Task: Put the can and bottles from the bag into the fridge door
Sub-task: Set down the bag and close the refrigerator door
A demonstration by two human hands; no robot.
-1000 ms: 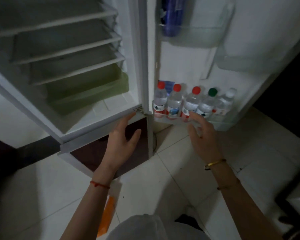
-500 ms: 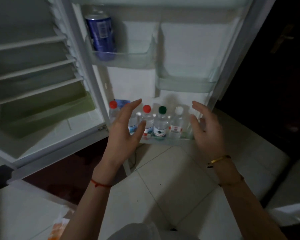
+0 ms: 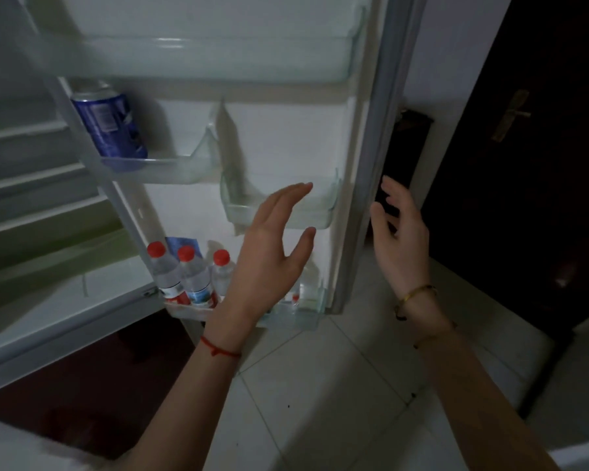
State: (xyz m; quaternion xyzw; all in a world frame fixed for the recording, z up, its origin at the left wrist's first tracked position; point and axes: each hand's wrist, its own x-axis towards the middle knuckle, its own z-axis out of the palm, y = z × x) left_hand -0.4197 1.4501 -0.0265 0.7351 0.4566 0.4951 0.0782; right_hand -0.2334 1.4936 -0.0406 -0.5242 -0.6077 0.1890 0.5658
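The fridge door (image 3: 371,137) stands open in front of me. A blue can (image 3: 111,129) sits upright in the door's middle left shelf (image 3: 170,169). Three red-capped water bottles (image 3: 184,277) show in the bottom door shelf (image 3: 293,319); others there are hidden behind my left hand (image 3: 269,253). That hand is empty, fingers spread, held in front of the door's lower part. My right hand (image 3: 400,236) is also empty and spread, just right of the door's outer edge. The bag is out of view.
The fridge interior (image 3: 31,198) with bare shelves and a green drawer lies to the left. A small clear door bin (image 3: 323,212) sits behind my left fingertips. A dark wooden door (image 3: 524,164) with a handle is on the right. Pale tiled floor (image 3: 320,385) lies below.
Both hands have risen and shifted right, from the bottom bottle shelf up toward the door's outer edge. The view has swung up and right, so the bag at the bottom has left the frame.
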